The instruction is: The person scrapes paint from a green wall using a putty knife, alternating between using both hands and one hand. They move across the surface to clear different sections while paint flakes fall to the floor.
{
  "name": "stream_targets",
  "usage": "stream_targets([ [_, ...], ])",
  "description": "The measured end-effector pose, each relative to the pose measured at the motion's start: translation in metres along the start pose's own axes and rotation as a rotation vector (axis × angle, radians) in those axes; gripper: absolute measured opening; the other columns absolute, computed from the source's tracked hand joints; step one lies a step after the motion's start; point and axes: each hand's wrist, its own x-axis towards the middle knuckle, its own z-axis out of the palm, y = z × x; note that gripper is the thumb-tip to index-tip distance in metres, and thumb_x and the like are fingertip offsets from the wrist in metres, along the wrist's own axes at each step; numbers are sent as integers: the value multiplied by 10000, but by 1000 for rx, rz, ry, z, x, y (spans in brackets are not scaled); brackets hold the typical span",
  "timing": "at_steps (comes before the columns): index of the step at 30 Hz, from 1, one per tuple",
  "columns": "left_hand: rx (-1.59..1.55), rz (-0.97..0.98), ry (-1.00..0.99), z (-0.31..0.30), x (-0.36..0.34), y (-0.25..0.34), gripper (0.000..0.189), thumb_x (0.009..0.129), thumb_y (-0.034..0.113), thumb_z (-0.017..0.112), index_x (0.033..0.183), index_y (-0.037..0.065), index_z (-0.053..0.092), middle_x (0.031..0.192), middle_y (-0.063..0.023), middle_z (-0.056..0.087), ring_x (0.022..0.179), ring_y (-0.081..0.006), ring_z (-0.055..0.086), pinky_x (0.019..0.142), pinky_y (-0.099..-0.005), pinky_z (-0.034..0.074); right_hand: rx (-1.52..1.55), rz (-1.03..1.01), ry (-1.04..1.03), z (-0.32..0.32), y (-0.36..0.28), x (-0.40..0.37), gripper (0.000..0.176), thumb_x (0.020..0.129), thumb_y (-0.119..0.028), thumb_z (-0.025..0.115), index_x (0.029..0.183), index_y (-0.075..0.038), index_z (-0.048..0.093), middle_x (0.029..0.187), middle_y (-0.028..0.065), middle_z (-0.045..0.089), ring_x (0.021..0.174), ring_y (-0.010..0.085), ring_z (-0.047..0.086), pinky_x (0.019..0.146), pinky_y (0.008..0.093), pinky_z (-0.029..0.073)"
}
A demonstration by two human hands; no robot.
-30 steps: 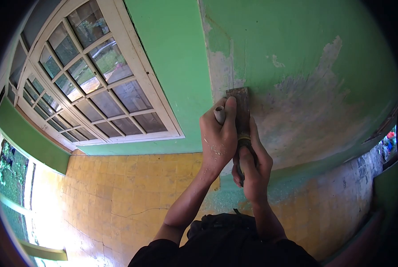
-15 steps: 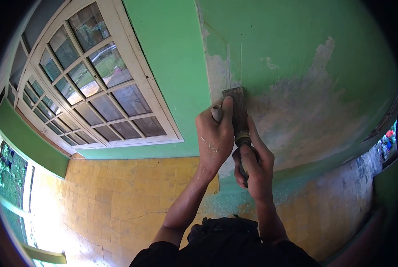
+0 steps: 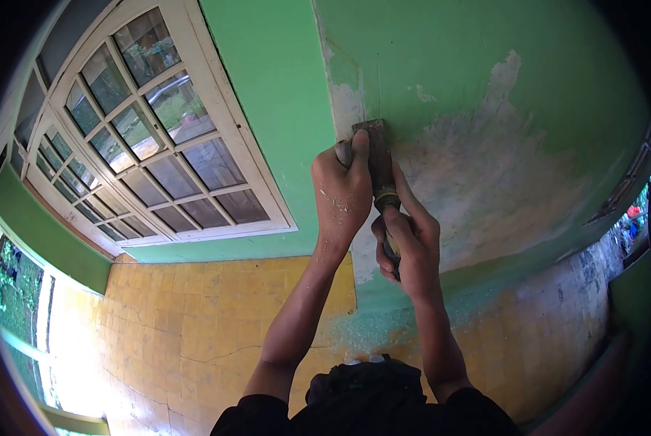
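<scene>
Scraper [image 3: 377, 156] gripped by both hands' fingers [image 3: 359, 149] against green wall [image 3: 449, 58]

rusty scraper [image 3: 378, 156] flat against wall [image 3: 485, 87]

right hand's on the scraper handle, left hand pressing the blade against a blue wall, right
Not quite: the head view shows the wall is green, not blue. The rest holds: the right hand grips the scraper handle and the left hand presses its blade to the wall.
</scene>
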Motion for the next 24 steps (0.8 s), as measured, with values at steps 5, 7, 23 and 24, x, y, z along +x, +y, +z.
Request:
stream_targets([
  [5, 22, 16, 6, 0, 2, 1, 467, 1001, 232, 608, 704, -120, 532, 512, -154, 460, 540, -128, 377, 491, -414, 360, -20, 22, 5, 5, -9, -1, 570, 1038, -126, 457, 1594, -111, 334, 727, -2, 496, 420, 31, 401, 347, 224, 316],
  [7, 36, 5, -2, -1, 3, 2, 472, 998, 241, 613, 707, -122, 538, 515, -167, 469, 539, -128, 385, 495, -417, 371, 0, 25, -16, 4, -12, -2, 584, 1026, -64, 416, 1600, -100, 315, 734, -9, 480, 450, 23, 382, 375, 221, 331],
  [23, 52, 27, 4, 2, 4, 0, 489, 1003, 255, 611, 694, -120, 554, 497, -169, 475, 525, -132, 388, 488, -423, 373, -51, -15, -5, 2, -8, -3, 571, 1029, -127, 450, 1591, -126, 351, 726, 0, 498, 411, 39, 396, 342, 234, 309],
  [24, 58, 41, 11, 1, 2, -2, 486, 1003, 252, 611, 694, -119, 557, 497, -168, 474, 525, -131, 388, 488, -423, 372, -50, -17, -2, 0, -2, -6, 572, 1028, -124, 448, 1591, -123, 349, 725, -1, 496, 411, 39, 396, 342, 234, 309],
])
